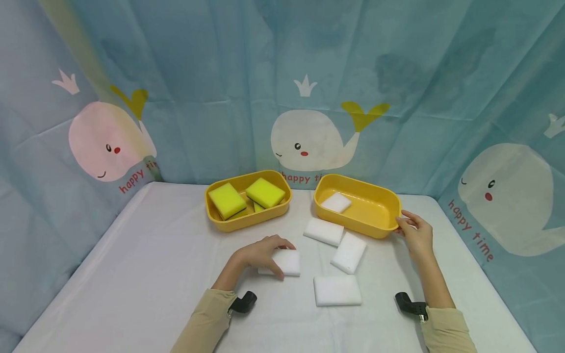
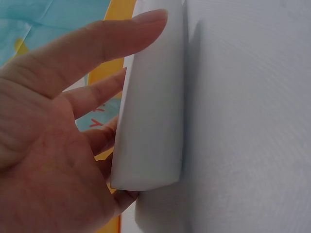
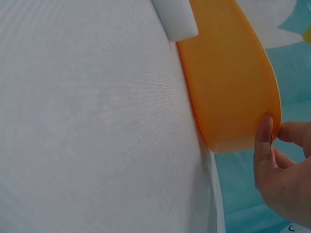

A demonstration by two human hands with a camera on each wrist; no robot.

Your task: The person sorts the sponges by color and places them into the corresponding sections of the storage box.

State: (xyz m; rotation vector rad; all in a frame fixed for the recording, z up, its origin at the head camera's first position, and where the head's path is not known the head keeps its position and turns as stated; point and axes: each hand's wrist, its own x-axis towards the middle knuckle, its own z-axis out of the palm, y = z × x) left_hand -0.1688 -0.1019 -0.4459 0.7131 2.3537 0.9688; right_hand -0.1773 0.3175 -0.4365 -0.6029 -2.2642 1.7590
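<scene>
From the remote seat, I had the left hand (image 1: 261, 252) with its fingers curled round a white block (image 1: 289, 263) at the bench (image 1: 132, 274), before the left tray (image 1: 240, 224). The right hand (image 1: 417, 236) pinched the right tray (image 1: 372, 212) at its end.

Soft light, dimmer wrist views

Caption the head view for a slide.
Left hand on a white block, right hand pinching a yellow tray with one white piece inside; yellow sponges in a second tray.
</scene>
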